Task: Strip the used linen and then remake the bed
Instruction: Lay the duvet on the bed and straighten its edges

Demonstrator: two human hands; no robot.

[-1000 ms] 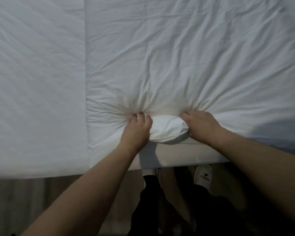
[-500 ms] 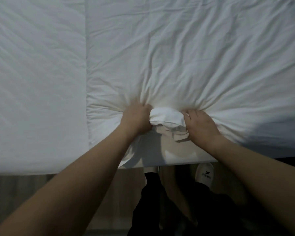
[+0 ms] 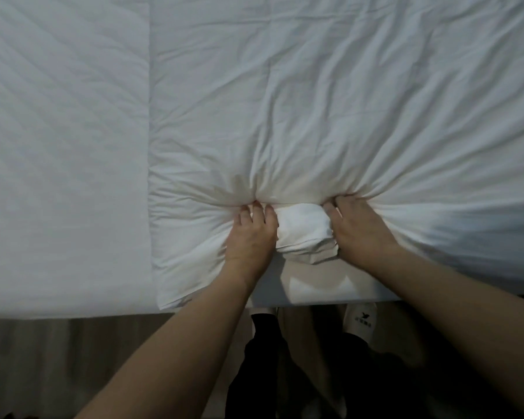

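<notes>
At far left the quilted mattress (image 3: 64, 152) lies bare. Beside it the white sheet (image 3: 330, 101) spreads rumpled, creases fanning toward its near edge. There the left hand (image 3: 251, 237) grips bunched cloth with curled fingers, a tight roll (image 3: 304, 234) bulges, and the right hand (image 3: 359, 229) clutches likewise. Wooden floor (image 3: 43, 364) below; a white slipper (image 3: 360, 320) under the bed's edge.

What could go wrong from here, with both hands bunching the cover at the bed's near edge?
1. The roll between the left hand and right hand is narrow, so it may come undone if either grip slackens.
2. The cover fans out in tight creases from the two hands, so more pulling may drag it askew across the bed.
3. The cover's near left corner overhangs the mattress edge and may slide off.
</notes>
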